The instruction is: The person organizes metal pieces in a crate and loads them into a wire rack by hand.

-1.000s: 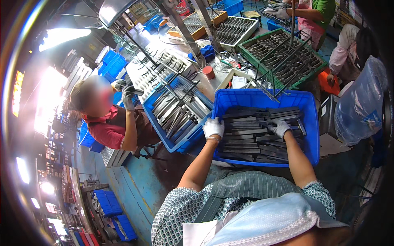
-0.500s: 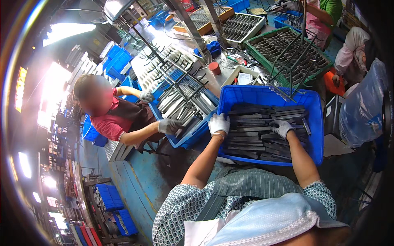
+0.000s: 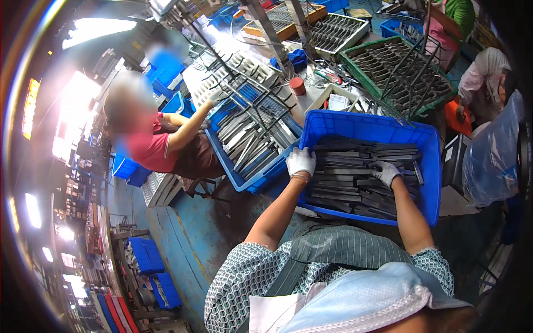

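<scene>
Before me stands a deep blue plastic bin (image 3: 425, 130), tilted in the view. Many flat, dark metal-looking bars (image 3: 338, 183) lie in it, mostly crosswise in uneven rows. My left hand (image 3: 301, 162), in a pale glove, is closed over the bin's left rim. Inside the bin, toward its right half, my gloved right hand (image 3: 384, 173) rests among the bars. Its fingers and thumb curve around bars there; the fingertips are partly lost against the dark pile.
On the left, a co-worker (image 3: 147, 125) sits by another blue bin (image 3: 244, 186) of bars, beneath a wire rack (image 3: 258, 108). A green-rimmed tray (image 3: 400, 75) of dark parts and a red canister (image 3: 297, 86) are beyond my bin. Clear plastic sheeting (image 3: 491, 155) hangs right.
The co-worker's hand has left the neighbouring bin and risen toward the rack. My right hand has shifted slightly among the bars; my left stays on the rim. The view has turned a little.
</scene>
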### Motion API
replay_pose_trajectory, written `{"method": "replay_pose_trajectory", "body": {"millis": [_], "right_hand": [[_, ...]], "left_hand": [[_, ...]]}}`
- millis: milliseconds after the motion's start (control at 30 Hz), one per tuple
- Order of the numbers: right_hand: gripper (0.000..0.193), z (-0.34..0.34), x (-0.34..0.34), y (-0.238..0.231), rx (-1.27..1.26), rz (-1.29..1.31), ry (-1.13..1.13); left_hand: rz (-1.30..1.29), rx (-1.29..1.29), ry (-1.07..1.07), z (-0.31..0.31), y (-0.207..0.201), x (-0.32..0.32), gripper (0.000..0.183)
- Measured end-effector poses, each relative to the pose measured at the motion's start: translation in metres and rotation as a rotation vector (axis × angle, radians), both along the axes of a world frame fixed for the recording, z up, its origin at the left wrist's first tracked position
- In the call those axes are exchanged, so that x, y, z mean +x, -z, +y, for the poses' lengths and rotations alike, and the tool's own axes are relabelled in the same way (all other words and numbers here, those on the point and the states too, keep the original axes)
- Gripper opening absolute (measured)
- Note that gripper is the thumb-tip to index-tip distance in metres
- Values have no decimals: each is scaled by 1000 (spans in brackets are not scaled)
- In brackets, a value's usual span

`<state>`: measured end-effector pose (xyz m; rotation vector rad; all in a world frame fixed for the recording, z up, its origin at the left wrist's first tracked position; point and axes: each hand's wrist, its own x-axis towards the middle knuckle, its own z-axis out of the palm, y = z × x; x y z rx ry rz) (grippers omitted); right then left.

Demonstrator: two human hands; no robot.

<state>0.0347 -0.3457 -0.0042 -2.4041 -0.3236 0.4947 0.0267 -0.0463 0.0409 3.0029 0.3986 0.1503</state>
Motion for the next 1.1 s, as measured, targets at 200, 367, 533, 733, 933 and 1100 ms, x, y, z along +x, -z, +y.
{"method": "replay_pose_trajectory", "body": {"millis": [200, 367, 533, 733, 933, 1100], "right_hand": [[31, -7, -3, 3, 14, -81, 6], [28, -9, 0, 16, 60, -100, -12], [27, -10, 0, 14, 73, -52, 15], [27, -6, 0, 6, 51, -31, 21], [29, -14, 3, 20, 77, -43, 13], [29, -8, 1, 9, 70, -58, 4]], "left_hand": [[-8, -60, 33, -4, 1, 1, 27], [-26, -79, 17, -4, -3, -1, 26], [14, -77, 8, -6, -5, -2, 26], [-19, -49, 6, -5, -4, -1, 25], [-27, -46, 22, -7, -3, 1, 25], [-32, -49, 16, -4, 0, 0, 25]]}}
